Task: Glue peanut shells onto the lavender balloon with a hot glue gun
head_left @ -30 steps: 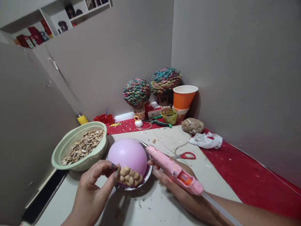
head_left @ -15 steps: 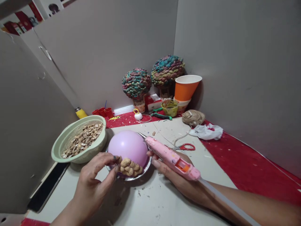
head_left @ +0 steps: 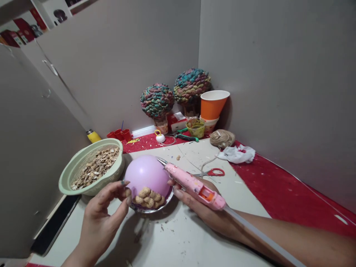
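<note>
A pink hot glue gun (head_left: 191, 185), with a clear glue stick out of its back end, is gripped in my right hand (head_left: 205, 211). Its metal nozzle points up and left beside a purple balloon (head_left: 146, 172). The balloon rests in a shiny metal bowl (head_left: 152, 211), and a patch of peanut shells (head_left: 149, 197) covers its near lower side. Left of the patch, my left hand (head_left: 107, 207) pinches a peanut shell (head_left: 128, 192) between thumb and fingertips, apart from the balloon. My fingers partly hide that shell.
A green colander (head_left: 63, 181) of peanut shells stands left, beside a black phone-like slab (head_left: 55, 226). Red-handled scissors (head_left: 215, 172), twine (head_left: 222, 138) and a white plastic bag (head_left: 237, 154) lie right. Behind are two colourful shell-covered balls (head_left: 157, 100), orange cups (head_left: 214, 105) and pliers (head_left: 187, 138).
My left hand has drawn back a little from the shell patch, with a peanut shell between its fingers. The whole view has shifted slightly; the glue gun stays beside the balloon.
</note>
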{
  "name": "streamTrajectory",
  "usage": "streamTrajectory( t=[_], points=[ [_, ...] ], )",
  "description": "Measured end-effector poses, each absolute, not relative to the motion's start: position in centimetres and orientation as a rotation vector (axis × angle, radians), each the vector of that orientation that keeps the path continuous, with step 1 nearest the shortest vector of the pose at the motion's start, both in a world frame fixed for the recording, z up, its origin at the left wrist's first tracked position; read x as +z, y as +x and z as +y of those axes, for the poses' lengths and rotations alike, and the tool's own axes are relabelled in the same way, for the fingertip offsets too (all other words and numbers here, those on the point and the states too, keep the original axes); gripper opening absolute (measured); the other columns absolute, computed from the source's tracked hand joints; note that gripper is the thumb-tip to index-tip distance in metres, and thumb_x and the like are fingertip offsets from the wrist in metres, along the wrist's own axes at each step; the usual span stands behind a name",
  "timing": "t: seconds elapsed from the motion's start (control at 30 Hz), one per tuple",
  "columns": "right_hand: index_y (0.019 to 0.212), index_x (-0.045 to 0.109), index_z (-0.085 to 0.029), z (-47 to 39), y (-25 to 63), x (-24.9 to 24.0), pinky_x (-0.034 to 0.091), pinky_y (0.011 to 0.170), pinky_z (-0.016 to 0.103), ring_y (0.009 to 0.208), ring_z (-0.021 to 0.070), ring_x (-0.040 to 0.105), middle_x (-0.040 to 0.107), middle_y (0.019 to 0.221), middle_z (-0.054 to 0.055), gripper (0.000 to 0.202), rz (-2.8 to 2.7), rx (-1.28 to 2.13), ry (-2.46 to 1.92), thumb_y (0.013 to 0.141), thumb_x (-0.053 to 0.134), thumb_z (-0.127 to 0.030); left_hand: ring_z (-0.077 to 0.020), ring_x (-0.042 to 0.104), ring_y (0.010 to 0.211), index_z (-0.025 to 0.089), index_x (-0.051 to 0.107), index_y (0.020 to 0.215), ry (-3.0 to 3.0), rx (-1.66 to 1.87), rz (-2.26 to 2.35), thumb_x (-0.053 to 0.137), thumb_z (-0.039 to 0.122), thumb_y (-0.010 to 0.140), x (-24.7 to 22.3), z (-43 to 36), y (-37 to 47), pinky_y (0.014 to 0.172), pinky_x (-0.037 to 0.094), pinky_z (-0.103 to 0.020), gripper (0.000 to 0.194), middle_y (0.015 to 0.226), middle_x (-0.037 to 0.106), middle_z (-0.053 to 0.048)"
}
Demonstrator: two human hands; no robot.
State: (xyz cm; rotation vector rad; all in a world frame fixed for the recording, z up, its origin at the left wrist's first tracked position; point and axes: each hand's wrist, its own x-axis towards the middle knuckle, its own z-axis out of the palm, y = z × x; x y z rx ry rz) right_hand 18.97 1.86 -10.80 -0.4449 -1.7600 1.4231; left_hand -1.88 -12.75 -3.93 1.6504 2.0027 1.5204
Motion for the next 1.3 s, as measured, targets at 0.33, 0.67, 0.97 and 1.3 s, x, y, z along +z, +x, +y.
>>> streamTrajectory(
  t=[0.33, 0.67, 0.97, 1.3],
  points=[
    [0.083, 0.066, -0.022, 0.4, 20.4, -7.3, 0.056, 0.068, 0.031, 0.074, 0.021, 0.062, 0.065, 0.077, 0.005, 0.023, -1.746, 1.453, -0.472, 0.088, 0.061, -0.044, -0.0099, 0.049, 0.056, 0.018, 0.074, 0.086, 0.959, 1.493, 1.41, 0.085, 0.032, 0.065, -3.4, -13.9, 0.5, 0.055, 0.042, -0.02, 0.028, 0.059, 0.058, 0.001],
    [0.088, 0.065, -0.02, -1.4, 20.8, -6.1, 0.05, 0.06, 0.02, 0.064, 0.0121, 0.056, 0.062, 0.078, 0.0, 0.015, -1.666, 1.735, -0.151, 0.087, 0.064, -0.034, -0.01, 0.053, 0.062, 0.018, 0.07, 0.094, 0.981, 1.458, 1.189, 0.086, 0.029, 0.066, -3.8, -11.0, 5.2, 0.062, 0.044, -0.021, 0.034, 0.065, 0.061, 0.001],
    [0.073, 0.052, -0.02, -1.2, 20.8, -5.9, 0.042, 0.06, 0.021, 0.062, 0.0112, 0.042, 0.045, 0.068, -0.003, 0.025, -1.797, 1.753, -0.123, 0.091, 0.057, -0.037, -0.0139, 0.062, 0.07, 0.018, 0.065, 0.085, 1.037, 1.624, 1.315, 0.086, 0.027, 0.066, -4.2, -11.3, 6.3, 0.066, 0.052, -0.023, 0.029, 0.077, 0.068, -0.003],
    [0.076, 0.057, -0.021, -0.5, 21.4, -5.9, 0.045, 0.061, 0.027, 0.063, 0.0158, 0.05, 0.051, 0.066, -0.001, 0.037, -1.82, 1.62, -0.44, 0.087, 0.057, -0.056, -0.0104, 0.056, 0.053, 0.023, 0.067, 0.083, 1.166, 2.059, 1.674, 0.079, 0.025, 0.073, -3.7, -14.7, 1.2, 0.05, 0.049, -0.019, 0.016, 0.067, 0.064, 0.002]
  ],
)
